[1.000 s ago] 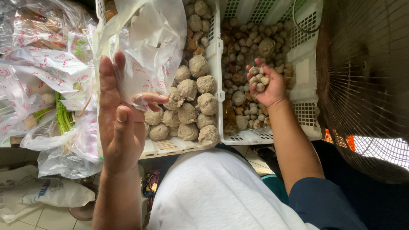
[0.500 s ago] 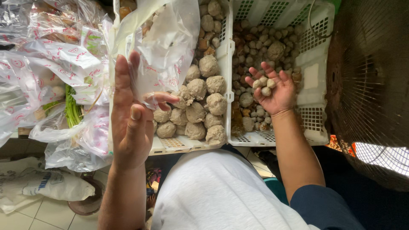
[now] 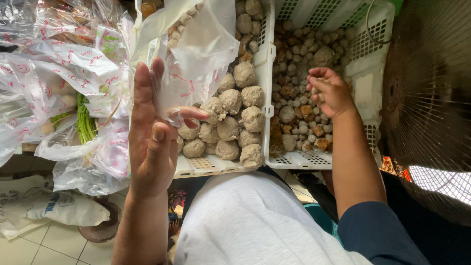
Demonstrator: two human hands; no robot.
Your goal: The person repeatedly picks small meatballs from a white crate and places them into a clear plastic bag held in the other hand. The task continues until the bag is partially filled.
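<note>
My left hand (image 3: pixel 153 132) is raised palm-up in front of the left white basket (image 3: pixel 206 166), pinching the edge of a clear plastic bag (image 3: pixel 196 54) between fingers and thumb; the bag hangs open above it. Large grey meatballs (image 3: pixel 230 125) fill that basket. My right hand (image 3: pixel 329 91) is turned over the right white basket (image 3: pixel 299 159), fingers curled around a few small meatballs (image 3: pixel 294 105) taken from the pile beneath.
Printed plastic bags (image 3: pixel 59 73) with green vegetables (image 3: pixel 86 125) lie heaped at the left. A dark round mesh fan guard (image 3: pixel 431 98) stands at the right. Below are a tiled floor, a white sack (image 3: pixel 54 208) and my white shirt (image 3: pixel 250 225).
My right hand turned from palm-up to palm-down over the small meatballs and closed its fingers. My left hand keeps holding the bag, shifted slightly.
</note>
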